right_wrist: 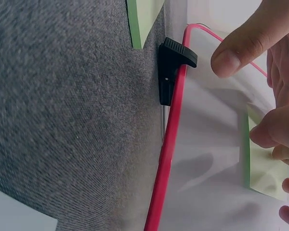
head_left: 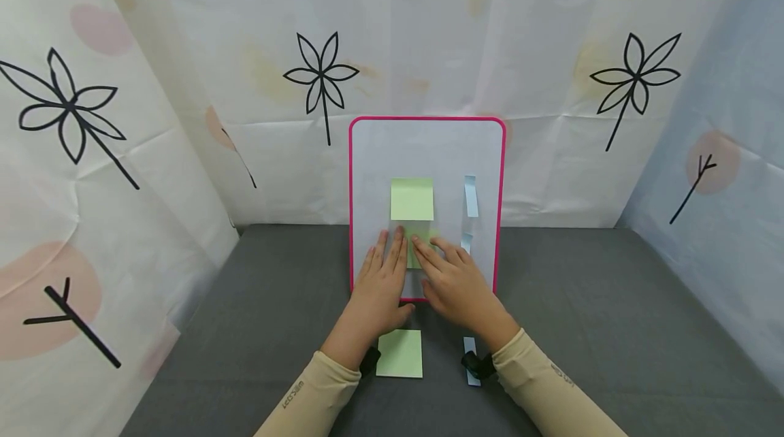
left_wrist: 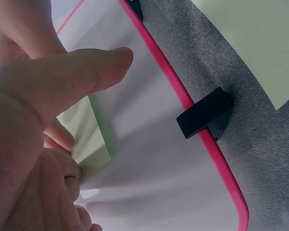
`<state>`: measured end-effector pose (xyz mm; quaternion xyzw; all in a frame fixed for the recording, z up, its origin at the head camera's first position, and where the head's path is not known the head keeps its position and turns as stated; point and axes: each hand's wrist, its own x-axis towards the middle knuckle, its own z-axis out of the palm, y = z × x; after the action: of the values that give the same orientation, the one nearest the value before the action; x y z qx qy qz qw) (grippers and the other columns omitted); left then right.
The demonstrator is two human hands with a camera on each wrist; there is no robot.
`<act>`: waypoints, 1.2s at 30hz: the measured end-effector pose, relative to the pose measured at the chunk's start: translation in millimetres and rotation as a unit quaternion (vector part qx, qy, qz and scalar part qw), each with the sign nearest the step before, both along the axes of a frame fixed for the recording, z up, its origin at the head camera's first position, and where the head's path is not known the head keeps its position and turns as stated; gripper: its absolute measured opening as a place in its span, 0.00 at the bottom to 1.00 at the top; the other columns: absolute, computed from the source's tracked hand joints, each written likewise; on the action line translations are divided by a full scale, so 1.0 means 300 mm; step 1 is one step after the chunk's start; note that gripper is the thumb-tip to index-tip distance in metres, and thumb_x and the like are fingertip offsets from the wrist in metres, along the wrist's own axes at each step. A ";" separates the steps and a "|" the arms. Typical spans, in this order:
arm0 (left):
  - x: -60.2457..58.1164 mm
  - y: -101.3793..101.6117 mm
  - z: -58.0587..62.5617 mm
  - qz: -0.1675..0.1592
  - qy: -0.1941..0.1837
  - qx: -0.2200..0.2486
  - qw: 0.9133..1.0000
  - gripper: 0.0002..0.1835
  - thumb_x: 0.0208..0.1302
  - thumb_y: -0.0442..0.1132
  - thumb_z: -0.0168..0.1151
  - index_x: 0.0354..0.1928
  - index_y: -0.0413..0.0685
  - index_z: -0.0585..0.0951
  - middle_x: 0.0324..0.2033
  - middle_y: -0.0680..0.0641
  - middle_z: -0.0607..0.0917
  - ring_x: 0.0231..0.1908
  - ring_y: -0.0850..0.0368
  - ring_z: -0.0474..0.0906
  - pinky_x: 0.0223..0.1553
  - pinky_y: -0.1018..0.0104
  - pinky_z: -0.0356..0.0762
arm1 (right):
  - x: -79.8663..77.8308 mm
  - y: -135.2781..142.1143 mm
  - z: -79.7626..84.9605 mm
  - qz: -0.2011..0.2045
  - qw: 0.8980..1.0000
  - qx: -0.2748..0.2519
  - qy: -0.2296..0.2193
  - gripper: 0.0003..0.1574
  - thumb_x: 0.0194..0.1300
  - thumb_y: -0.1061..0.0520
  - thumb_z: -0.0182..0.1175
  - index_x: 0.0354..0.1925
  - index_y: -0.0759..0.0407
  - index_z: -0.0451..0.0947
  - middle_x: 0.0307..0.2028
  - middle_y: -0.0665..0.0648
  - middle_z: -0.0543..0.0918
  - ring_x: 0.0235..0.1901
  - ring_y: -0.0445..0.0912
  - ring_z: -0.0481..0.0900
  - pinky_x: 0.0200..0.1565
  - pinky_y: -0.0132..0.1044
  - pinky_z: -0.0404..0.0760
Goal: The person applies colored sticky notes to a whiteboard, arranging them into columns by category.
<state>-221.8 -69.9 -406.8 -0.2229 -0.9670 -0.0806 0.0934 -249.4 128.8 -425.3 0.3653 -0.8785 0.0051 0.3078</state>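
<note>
A white board with a pink frame (head_left: 427,141) stands upright at the back of the table. On its lower half is a pale green sticky note (right_wrist: 260,168), partly covered by fingers in the head view. My left hand (head_left: 380,290) lies over the note's left side, fingers straight and touching it, thumb held off to the side. From the right, my right hand (head_left: 456,284) touches the same note with its extended fingertips. Directly above sits another green sticky note (head_left: 412,199), smooth on the board.
Two narrow blue strips, an upper one (head_left: 471,196) and a lower one (head_left: 467,241), are on the board's right side. On the grey table lie a green sticky-note pad (head_left: 401,355) and a blue strip (head_left: 469,347). Black clips (left_wrist: 204,113) grip the board's bottom edge.
</note>
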 end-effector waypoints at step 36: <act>0.003 0.000 0.003 0.000 0.004 -0.002 1.000 0.68 0.56 0.54 0.82 0.85 0.36 0.46 0.86 0.42 0.40 0.86 0.38 0.35 0.83 0.42 0.47 | -0.012 0.027 0.029 -0.043 0.989 -0.105 0.096 0.22 0.64 0.54 0.69 0.52 0.65 0.90 0.54 0.60 0.91 0.48 0.58 0.86 0.49 0.55 0.85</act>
<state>-221.0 -69.8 -405.9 -0.2237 -0.9667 -0.0775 0.0970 -253.1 136.8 -416.5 0.2920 -0.8543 0.0485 0.4274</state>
